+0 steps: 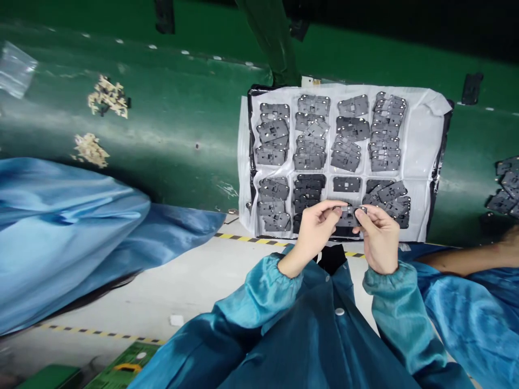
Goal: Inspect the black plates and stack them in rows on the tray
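My left hand point(314, 229) and my right hand point(379, 235) together pinch one small dark flat plate point(348, 215), each hand gripping one end with thumb and fingers. I hold the plate just above the near edge of a black tray point(441, 162) lined with white plastic film. On the film lie several stacks of the same dark plates point(310, 140), set out in two rows. Both my arms wear teal smock sleeves.
The tray rests on a green conveyor belt point(170, 124) with pale scraps point(107, 97) at the left. More dark plates point(505, 186) lie at the right edge beside another person's arm point(466, 259). A blue-smocked person point(60, 232) is at my left.
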`<state>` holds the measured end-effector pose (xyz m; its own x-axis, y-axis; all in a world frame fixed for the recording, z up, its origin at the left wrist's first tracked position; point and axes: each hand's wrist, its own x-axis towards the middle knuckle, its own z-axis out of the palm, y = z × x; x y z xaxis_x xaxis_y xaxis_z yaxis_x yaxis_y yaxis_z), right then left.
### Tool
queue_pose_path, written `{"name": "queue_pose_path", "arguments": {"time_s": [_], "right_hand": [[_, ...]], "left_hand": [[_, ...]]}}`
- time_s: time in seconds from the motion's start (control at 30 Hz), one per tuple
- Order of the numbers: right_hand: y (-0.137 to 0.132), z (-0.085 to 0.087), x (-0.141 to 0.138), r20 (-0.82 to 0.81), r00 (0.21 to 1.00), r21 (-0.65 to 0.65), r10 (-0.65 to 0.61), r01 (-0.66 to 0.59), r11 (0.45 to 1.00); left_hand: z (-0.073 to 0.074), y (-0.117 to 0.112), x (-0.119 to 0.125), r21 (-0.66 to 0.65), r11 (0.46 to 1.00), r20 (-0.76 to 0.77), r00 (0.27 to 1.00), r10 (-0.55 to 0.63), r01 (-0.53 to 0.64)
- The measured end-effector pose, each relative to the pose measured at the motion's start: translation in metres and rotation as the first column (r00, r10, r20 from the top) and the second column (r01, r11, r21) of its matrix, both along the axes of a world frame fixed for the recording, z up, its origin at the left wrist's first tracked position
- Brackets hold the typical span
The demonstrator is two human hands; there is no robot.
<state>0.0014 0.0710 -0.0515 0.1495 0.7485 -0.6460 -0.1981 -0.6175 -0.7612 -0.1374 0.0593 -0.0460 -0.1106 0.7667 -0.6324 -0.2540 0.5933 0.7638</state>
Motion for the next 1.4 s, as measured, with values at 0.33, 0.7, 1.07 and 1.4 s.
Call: {"name": "queue_pose_path", "arguments": {"time_s": [0.33, 0.7, 1.07, 1.4], "right_hand": [[-0.005, 0.006, -0.021, 0.018, 0.992, 0.004, -0.128, 0.128, 0.992], [0.035, -0.029, -0.007, 0.113, 0.957, 0.054, -0.267, 0.262, 0.964], [0.001, -0.037, 0.012, 0.835, 0.41, 0.064, 0.367, -0.735, 0.675], [0.004, -0.01, 0.03, 0.244, 0.813, 0.03, 0.529, -0.551, 0.834]], "left_hand": [[-0.008, 0.003, 0.005, -0.031, 0.991, -0.021, 0.991, 0.13, -0.131], [-0.036, -0.009, -0.022, 0.205, 0.916, -0.483, 0.849, -0.213, 0.346], [-0.062, -0.021, -0.003, -0.017, 0.7, -0.857, 0.35, -0.378, 0.714], [-0.023, -0.008, -0.013, 0.253, 0.924, -0.35, 0.917, -0.191, 0.289]]}}
